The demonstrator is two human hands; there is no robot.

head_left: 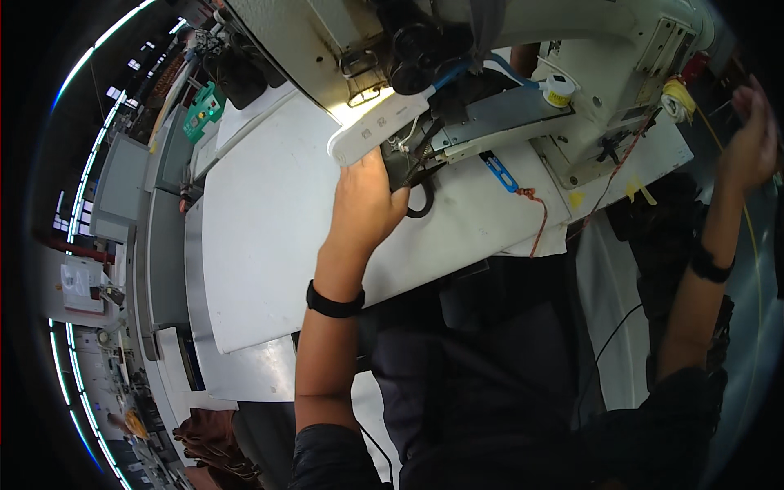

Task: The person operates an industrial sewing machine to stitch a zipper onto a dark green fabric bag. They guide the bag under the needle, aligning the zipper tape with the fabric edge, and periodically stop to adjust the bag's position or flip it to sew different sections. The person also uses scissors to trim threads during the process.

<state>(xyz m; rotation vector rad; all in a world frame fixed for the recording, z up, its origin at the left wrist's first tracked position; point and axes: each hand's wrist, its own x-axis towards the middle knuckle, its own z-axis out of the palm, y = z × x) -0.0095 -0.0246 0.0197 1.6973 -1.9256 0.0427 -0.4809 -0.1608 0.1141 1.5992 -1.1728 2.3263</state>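
Observation:
My left hand [363, 200] reaches up over the white table to the needle end of a large sewing machine [604, 114]. Its fingers pass beneath a lit white lamp [380, 126], so what they touch is hidden. Beside the thumb lies a pair of dark scissors [420, 204], partly covered by the hand. At the far right, my right hand [751, 143] is raised off the table with fingers stretched out and nothing in them. A yellowish cloth bundle [678, 100] on the machine is the thing nearest to it.
A blue slotted tool [500, 171] on a red-brown cord lies under the machine arm. A small white round container [559, 90] sits on that arm. The white tabletop [269, 237] spreads left, with a green box [204, 112] beyond. Brown material [216, 445] is piled at lower left.

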